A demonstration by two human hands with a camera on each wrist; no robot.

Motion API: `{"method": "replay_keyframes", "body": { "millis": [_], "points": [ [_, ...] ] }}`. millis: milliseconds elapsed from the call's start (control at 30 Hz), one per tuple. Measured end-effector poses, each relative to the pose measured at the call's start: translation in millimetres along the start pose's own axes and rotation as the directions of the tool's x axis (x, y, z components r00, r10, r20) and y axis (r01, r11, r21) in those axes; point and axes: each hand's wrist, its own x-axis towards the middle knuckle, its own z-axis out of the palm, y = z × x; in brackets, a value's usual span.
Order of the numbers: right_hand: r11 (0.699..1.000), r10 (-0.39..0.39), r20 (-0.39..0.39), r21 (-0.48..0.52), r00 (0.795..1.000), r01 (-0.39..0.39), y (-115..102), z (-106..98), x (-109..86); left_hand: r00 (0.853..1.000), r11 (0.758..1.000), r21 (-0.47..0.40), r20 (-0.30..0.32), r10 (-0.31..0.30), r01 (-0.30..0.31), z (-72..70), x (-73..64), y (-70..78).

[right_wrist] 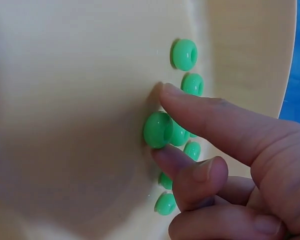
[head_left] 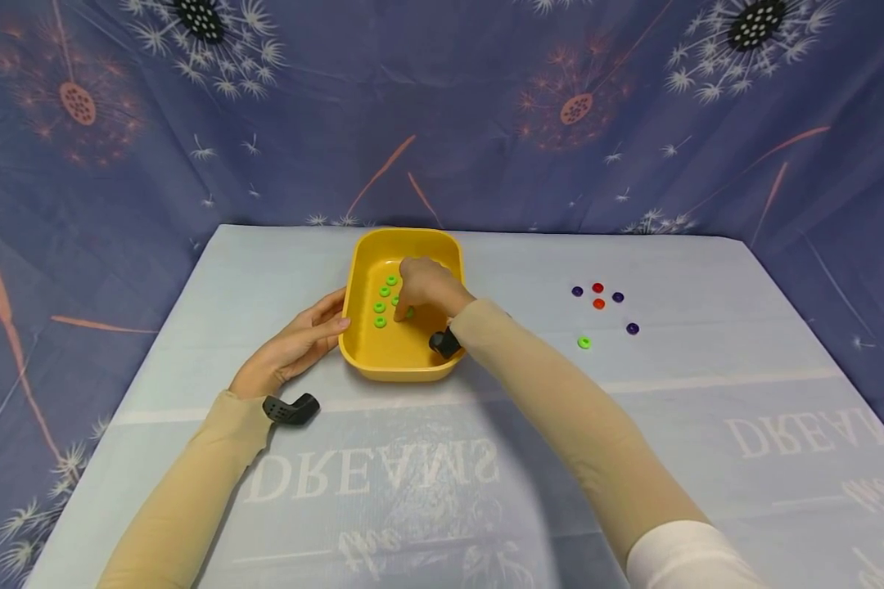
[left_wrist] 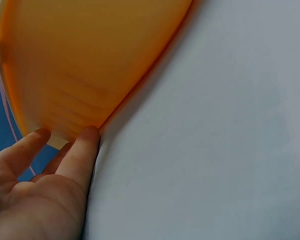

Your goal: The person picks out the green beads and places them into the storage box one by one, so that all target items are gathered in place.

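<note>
A yellow plastic bin [head_left: 401,367] stands on the table, with several green ring beads [head_left: 380,322] on its floor. My left hand [head_left: 290,348] steadies the bin's left side; its thumb is at the rim and its fairly straight fingers touch the outer wall [left_wrist: 85,75]. Inside the bin, my right hand [head_left: 433,284] points downward. A green bead [right_wrist: 158,130] sits between its index finger and a lower digit, seemingly lightly pinched, while the other fingers curl in. More green beads [right_wrist: 185,54] lie close behind, some partly hidden by the fingers.
Right of the bin, the white table [head_left: 530,270] carries a loose green bead [head_left: 584,342], red beads [head_left: 599,303] and dark purple beads [head_left: 633,329]. A patterned blue curtain [head_left: 471,164] hangs behind the table. Black wrist cameras [head_left: 291,409] are strapped to both wrists.
</note>
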Motion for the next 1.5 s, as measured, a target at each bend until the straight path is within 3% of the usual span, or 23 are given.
{"method": "replay_keyframes", "body": {
  "millis": [300, 433, 567, 767, 1067, 1500],
  "points": [
    [0.996, -0.008, -0.034, 0.087, 0.999, 0.011, 1.8, -7.5, -8.7, 1.0, 1.0, 0.023, 0.017, 0.017, -0.018, -0.4, -1.2, -1.2],
    [0.99, -0.009, -0.124, 0.135, 0.992, 0.026, 3.7, -18.7, -16.2, 1.0, 0.999, 0.024, 0.02, 0.021, -0.022, 0.0, -1.7, -0.4],
    [0.981, -0.012, -0.235, 0.187, 0.972, 0.058, 12.9, -32.3, -29.1, 1.0, 0.999, 0.029, 0.021, 0.021, -0.022, 0.3, -1.9, 0.4],
    [0.952, 0.01, -0.307, 0.295, 0.952, 0.086, 48.3, -44.4, -58.3, 1.0, 0.999, 0.034, 0.012, 0.013, -0.014, -1.9, 0.2, -0.6],
    [0.918, 0.13, -0.305, 0.398, 0.943, 0.002, 125.2, -20.8, -101.4, 1.0, 0.999, 0.046, 0.013, 0.011, -0.012, -1.0, -1.7, 2.4],
    [0.89, 0.183, -0.311, 0.455, 0.933, -0.023, 174.0, -1.6, -135.0, 1.0, 0.999, 0.038, 0.015, 0.019, -0.019, 1.9, -5.3, -1.3]
  ]
}}
